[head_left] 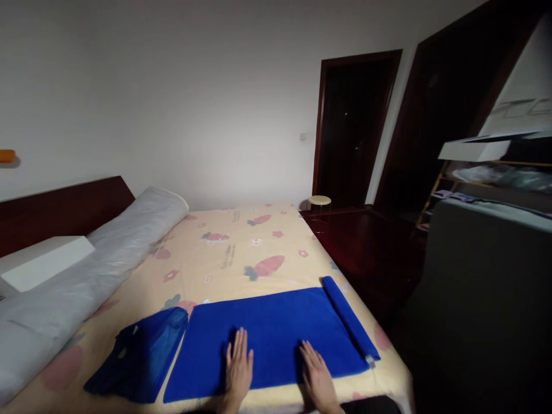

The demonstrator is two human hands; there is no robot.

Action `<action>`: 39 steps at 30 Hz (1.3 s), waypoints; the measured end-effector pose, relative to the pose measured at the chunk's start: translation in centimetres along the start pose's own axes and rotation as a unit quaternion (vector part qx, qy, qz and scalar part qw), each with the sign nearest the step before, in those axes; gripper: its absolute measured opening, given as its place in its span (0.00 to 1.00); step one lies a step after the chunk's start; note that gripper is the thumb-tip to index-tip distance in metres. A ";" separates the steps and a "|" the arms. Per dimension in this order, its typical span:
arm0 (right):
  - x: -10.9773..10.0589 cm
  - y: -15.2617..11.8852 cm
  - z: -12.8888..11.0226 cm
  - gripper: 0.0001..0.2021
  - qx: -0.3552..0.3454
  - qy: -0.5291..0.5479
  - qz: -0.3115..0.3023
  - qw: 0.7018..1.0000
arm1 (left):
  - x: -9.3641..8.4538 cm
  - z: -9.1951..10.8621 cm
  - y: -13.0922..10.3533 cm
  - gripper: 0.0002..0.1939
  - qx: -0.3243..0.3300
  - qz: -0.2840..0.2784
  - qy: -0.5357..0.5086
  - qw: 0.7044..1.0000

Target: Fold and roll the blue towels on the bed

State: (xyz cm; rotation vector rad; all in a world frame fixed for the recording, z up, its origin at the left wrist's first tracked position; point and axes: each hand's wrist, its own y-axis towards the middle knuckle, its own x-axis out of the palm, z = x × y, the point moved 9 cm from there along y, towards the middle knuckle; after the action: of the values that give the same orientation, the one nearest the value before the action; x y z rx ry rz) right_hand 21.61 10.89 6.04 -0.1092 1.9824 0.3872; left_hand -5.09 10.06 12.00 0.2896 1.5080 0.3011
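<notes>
A blue cloth (276,322) lies spread flat on the bed, its right end rolled into a narrow tube (350,317) with a small pale tag at the near end. On the near middle of the cloth rests my left hand (239,365), palm down with fingers stretched out. My right hand (317,371) is nearer the roll, also palm down and fingers extended over the cloth's near part. Neither hand holds anything. Left of the cloth, a darker blue piece of fabric (144,356) lies crumpled, close beside its left edge.
Strawberry-patterned bedding (233,253) covers the bed. A long grey bundle (107,264) and a white box (47,261) are along the left, by the dark headboard (69,207). Beyond the bed's right edge stand a stool (319,200), a shelf (478,167) and a dark panel (487,299).
</notes>
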 end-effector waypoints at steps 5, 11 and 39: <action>1.2 1.9 -8.7 0.30 -0.049 0.059 -0.104 0.992 | 4.3 8.5 -1.3 0.31 0.100 -0.079 -0.037 0.991; 1.9 2.4 -10.6 0.32 -0.046 0.077 -0.163 0.983 | 7.3 8.5 -2.7 0.34 0.115 -0.138 -0.039 0.983; 4.4 2.0 -11.8 0.33 -0.109 0.055 -0.175 0.977 | 7.8 5.6 -4.6 0.38 0.079 -0.240 -0.096 0.963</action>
State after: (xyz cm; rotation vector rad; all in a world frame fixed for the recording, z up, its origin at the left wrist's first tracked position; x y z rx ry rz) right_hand 8.96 9.40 7.10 -0.6231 1.9731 0.3722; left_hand 0.87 8.70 3.32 0.0685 1.3618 -0.2301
